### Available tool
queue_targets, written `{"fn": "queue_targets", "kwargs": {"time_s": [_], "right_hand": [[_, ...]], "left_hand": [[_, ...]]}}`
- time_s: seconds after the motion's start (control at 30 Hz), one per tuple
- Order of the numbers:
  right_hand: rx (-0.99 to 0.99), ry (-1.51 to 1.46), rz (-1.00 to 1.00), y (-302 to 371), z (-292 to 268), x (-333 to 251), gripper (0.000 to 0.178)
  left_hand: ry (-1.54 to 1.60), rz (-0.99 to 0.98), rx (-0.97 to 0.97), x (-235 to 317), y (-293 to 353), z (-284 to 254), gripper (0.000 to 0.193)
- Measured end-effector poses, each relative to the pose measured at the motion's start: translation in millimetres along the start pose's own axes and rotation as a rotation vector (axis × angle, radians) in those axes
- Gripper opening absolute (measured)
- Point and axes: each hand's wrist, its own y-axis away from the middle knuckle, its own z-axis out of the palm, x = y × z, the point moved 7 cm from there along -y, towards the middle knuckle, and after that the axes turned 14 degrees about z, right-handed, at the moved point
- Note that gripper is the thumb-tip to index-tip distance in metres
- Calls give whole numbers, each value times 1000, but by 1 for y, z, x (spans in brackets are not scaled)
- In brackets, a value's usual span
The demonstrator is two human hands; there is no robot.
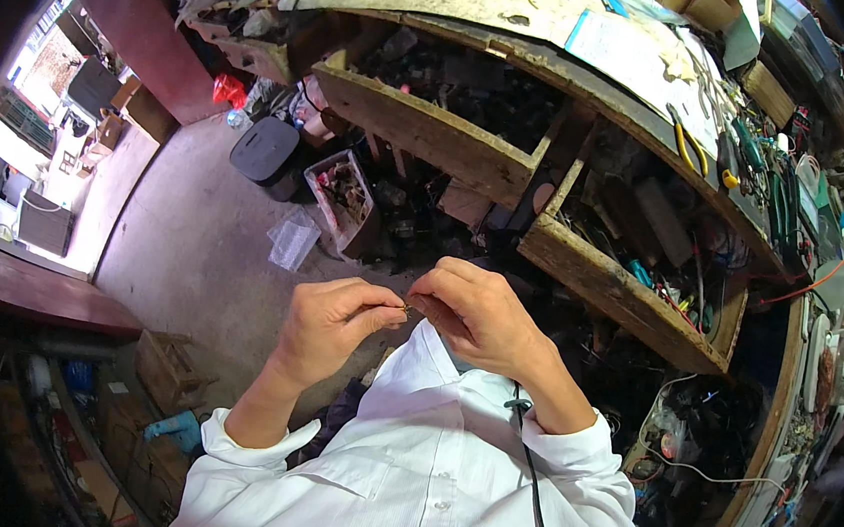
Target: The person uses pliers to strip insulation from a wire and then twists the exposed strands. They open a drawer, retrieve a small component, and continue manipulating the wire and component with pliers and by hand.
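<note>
In front of my chest my two hands meet, fingertips almost touching. My left hand [339, 319] pinches a tiny dark piece [405, 309] between thumb and forefinger; it is too small to name. My right hand [470, 311] is closed too, its thumb and fingers pressed together at the same small piece, and what lies inside its pinch is hidden. Both hands are held in the air, nearer to me than the open wooden drawers [630, 294] of the workbench.
A cluttered workbench [464, 11] curves across the far side, with yellow-handled pliers [688, 146] at its right. Below stand a dark lidded bin [266, 153] and a box of scraps [342, 201]. A clear plastic bag [294, 239] lies on the floor. A wooden stool [172, 370] stands left.
</note>
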Motion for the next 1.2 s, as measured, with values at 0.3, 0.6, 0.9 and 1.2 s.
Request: {"fn": "queue_targets", "kwargs": {"time_s": [0.3, 0.6, 0.9, 1.2], "right_hand": [[234, -44, 51, 11, 1, -8, 11], [241, -161, 83, 7, -5, 2, 7], [126, -264, 208, 0, 1, 3, 11], [195, -246, 251, 4, -2, 25, 11]], "left_hand": [[-392, 172, 81, 11, -2, -3, 10], [599, -327, 108, -31, 16, 12, 8], [908, -249, 388, -46, 18, 17, 19], [1372, -592, 273, -52, 29, 53, 29]]}}
